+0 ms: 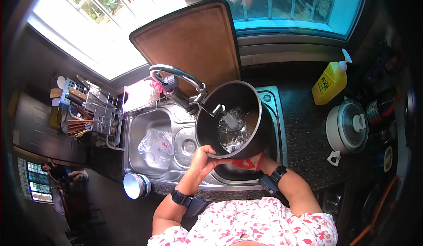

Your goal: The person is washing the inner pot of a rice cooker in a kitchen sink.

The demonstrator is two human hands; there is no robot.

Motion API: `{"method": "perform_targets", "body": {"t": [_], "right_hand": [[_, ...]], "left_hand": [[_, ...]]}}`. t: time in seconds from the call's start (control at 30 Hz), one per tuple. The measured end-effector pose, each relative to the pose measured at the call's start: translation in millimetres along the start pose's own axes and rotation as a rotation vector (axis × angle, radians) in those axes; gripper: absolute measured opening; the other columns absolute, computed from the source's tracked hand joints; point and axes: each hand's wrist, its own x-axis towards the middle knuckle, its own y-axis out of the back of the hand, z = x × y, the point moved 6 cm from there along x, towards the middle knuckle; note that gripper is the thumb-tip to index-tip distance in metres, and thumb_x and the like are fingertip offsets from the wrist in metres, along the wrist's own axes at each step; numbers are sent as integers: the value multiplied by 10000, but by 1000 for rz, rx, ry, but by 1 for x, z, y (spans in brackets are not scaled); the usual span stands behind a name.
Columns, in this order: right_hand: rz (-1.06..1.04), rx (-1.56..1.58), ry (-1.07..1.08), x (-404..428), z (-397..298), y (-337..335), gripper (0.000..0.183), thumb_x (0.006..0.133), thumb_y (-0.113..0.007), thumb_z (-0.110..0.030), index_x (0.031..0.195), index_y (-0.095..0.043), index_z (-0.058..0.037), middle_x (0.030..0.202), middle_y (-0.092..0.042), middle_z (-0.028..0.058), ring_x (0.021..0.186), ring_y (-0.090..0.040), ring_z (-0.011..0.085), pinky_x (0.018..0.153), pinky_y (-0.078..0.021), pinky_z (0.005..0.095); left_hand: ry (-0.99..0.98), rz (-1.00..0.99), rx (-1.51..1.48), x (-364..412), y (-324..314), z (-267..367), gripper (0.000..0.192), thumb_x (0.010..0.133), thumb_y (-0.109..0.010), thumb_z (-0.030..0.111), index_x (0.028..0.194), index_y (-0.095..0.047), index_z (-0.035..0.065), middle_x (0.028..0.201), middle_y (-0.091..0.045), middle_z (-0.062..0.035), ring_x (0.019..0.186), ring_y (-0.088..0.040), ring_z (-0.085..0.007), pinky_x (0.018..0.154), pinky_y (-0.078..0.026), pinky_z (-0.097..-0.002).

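Observation:
A deep black pot (pixel 206 130) is held tilted over the right part of a steel double sink (pixel 281 137). Water (pixel 233 123) runs into it from the spout of a curved faucet (pixel 180 70) and pools inside. My left hand (pixel 203 160) grips the pot's near rim, thumb over the edge. Under the pot's near side is my right hand (pixel 264 165), with most of its fingers hidden. A red, thin material (pixel 246 163) shows beside that hand; whether it is gripped cannot be told. Below the pot sits a dark basin (pixel 238 176), partly covered from view.
A clear plastic bag (pixel 156 147) lies in the left basin. Stacked bowls (pixel 134 186) stand at the front left edge, with a utensil rack (pixel 102 114) behind. A cutting board (pixel 195 44) leans at the window. Rightward are a yellow soap bottle (pixel 327 84) and lidded pot (pixel 345 125).

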Motion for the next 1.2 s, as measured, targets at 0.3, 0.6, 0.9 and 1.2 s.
{"method": "perform_targets", "body": {"t": [0.3,0.6,0.9,1.2], "right_hand": [[180,856,-256,11,-158,-1,319,842,-385,-230,1084,-424,-26,1085,-476,92,968,-454,175,857,-373,340],[328,821,-400,22,-85,49,326,830,-400,-189,1111,-410,-24,1131,-445,95,949,-467,174,808,-406,331],[201,1057,-589,-21,-84,35,307,822,-406,-182,1081,-427,-18,1102,-463,98,931,-474,176,781,-418,326],[87,1283,-747,5,-113,-11,289,814,-411,-175,1051,-443,-12,1073,-480,101,912,-481,177,754,-429,322]], "left_hand": [[-294,192,235,6,17,7,208,591,-378,-47,785,-439,-86,817,-508,-192,707,-558,-339,579,-497,-450],[-289,249,361,-20,1,11,231,565,-409,-72,778,-429,15,656,-459,-64,523,-493,-178,450,-443,-305],[-235,234,320,-35,1,14,249,543,-416,-80,766,-453,27,662,-478,-62,541,-498,-168,501,-461,-301],[-176,204,236,-19,13,9,158,555,-412,-73,692,-480,-34,691,-503,-114,576,-538,-232,563,-501,-399]]}}
